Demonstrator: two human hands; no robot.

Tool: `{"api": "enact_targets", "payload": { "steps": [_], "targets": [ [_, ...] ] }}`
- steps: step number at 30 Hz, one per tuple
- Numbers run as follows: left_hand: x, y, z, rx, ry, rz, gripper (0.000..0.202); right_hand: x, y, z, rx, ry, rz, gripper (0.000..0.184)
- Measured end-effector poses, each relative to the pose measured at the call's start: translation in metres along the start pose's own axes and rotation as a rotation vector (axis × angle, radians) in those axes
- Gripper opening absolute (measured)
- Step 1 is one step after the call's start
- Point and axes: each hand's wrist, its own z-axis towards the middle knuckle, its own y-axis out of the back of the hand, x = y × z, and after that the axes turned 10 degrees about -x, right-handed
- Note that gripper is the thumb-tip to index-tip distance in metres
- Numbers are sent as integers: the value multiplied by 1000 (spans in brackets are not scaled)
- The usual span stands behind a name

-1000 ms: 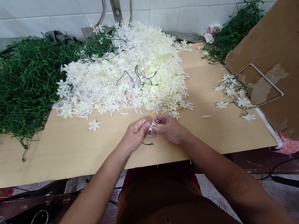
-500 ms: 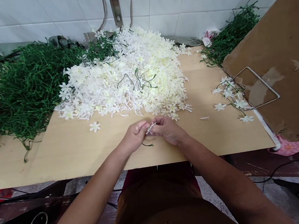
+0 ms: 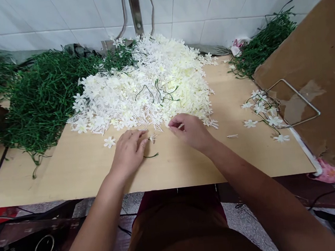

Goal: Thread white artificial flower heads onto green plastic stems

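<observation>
A big heap of white artificial flowers (image 3: 148,83) lies on the wooden table (image 3: 79,170). My left hand (image 3: 128,150) rests on the table just in front of the heap, fingers curled round a thin green stem (image 3: 151,156) with a small white flower (image 3: 152,137) at its tip. My right hand (image 3: 190,130) is at the heap's near edge, thumb and fingers pinched on a small white flower piece (image 3: 173,124). The two hands are apart.
Tangled green stems (image 3: 41,95) are piled at the left, and more green stems (image 3: 263,39) at the back right. A stem fitted with several flowers (image 3: 261,107) lies beside a cardboard sheet (image 3: 312,54) with a wire loop (image 3: 299,99). A loose flower (image 3: 109,142) lies near my left hand.
My hands, pinched together over one flower and stem, have parted. The left moved left and down onto the table with the stem; the right reached forward to the heap.
</observation>
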Motion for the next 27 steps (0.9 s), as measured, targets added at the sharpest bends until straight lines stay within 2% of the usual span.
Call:
{"api": "enact_targets", "payload": {
  "steps": [2, 4, 7, 9, 12, 16, 19, 21, 24, 27],
  "targets": [
    [2, 3, -2, -55, 18, 31, 36, 8, -14, 10, 63, 107, -273, 7],
    [3, 6, -3, -80, 29, 51, 33, 13, -30, 17, 122, 141, -519, 11],
    [7, 11, 0, -75, 24, 89, 30, 12, -43, 19, 170, 165, -656, 20],
    [8, 13, 7, -70, 8, 104, 28, 8, -42, 19, 162, 169, -603, 18],
    [3, 11, 26, -50, -28, 147, 27, -2, -27, 18, 51, 145, -411, 12],
    [-19, -7, 58, 36, -95, 241, 28, -16, -7, 16, -125, 23, -143, 7],
    [-35, -23, 78, 106, -116, 323, 27, -25, 0, 9, -152, -55, 22, 1],
    [-39, -29, 86, 135, -113, 346, 22, -29, 2, 4, -152, -84, 104, 5],
    [-38, -25, 90, 110, -71, 292, 16, -32, 5, 0, -147, -156, 219, 12],
    [-34, -14, 90, 12, 48, 191, 15, -33, 7, 2, -147, -230, 365, 17]
  ]
}}
